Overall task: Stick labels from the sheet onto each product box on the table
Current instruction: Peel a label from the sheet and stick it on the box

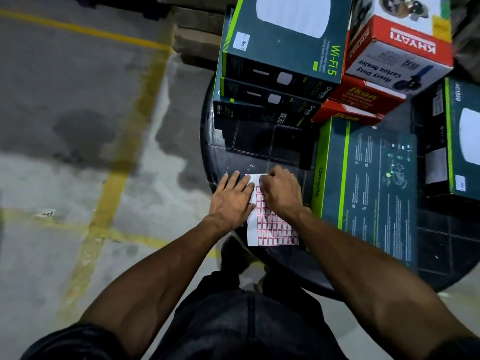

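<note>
A white label sheet with red-bordered labels lies on the round black table near its front edge. My left hand lies flat with straight fingers on the sheet's left side, pressing it down. My right hand is over the sheet's upper part with fingers curled, picking at a label; the label itself is hidden under the fingers. A dark teal box lies flat just right of the sheet. A stack of teal Wi-Fi boxes stands behind, the top one bearing a white label.
A white and red Khyati carton sealer box sits on red Ikon boxes at the back. Another teal box with a small label stands at the right. Concrete floor with yellow lines lies to the left.
</note>
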A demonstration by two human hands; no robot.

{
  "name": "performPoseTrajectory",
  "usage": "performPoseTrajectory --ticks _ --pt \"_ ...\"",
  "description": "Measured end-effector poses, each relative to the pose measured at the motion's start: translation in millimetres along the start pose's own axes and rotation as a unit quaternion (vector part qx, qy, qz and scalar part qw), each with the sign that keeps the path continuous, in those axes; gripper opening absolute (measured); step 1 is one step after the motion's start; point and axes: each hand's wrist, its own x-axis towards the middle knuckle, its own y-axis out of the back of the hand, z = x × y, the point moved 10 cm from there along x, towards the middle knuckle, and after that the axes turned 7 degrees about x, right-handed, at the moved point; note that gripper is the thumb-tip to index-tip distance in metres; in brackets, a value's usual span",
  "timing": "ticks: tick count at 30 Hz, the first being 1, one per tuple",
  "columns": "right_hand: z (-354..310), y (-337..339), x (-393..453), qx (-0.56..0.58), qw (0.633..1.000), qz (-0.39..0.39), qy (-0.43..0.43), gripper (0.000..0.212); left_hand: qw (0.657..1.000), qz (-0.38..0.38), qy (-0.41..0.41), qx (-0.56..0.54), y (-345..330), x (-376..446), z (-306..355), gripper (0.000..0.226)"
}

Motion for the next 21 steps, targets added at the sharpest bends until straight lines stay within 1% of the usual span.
performPoseTrajectory --ticks 3,6,11,17,19,21 --pt "-1 -1 3 0.006 1.000 0.000 -0.005 0.013 1.000 0.009 0.003 -0.008 3 2 1 0.062" --pt "-2 -2 8 0.002 1.000 -0.002 -0.004 0.016 1.000 0.022 0.006 -0.015 10 5 3 0.061" --pt "-2 -4 14 0.005 1.000 -0.007 0.002 0.017 0.998 0.052 0.012 -0.013 16 5 4 0.053" --pt "-5 -4 12 0.001 1.000 -0.011 0.026 0.017 0.999 0.040 0.021 -0.002 15 8 4 0.054" --pt "-6 -3 10 0.018 0.999 -0.031 0.031 0.014 0.999 0.036 0.023 -0.001 15 8 3 0.055" --pt "0 3 8 0.074 0.996 -0.044 0.011 0.009 0.999 0.038 0.025 0.002 16 8 4 0.055"
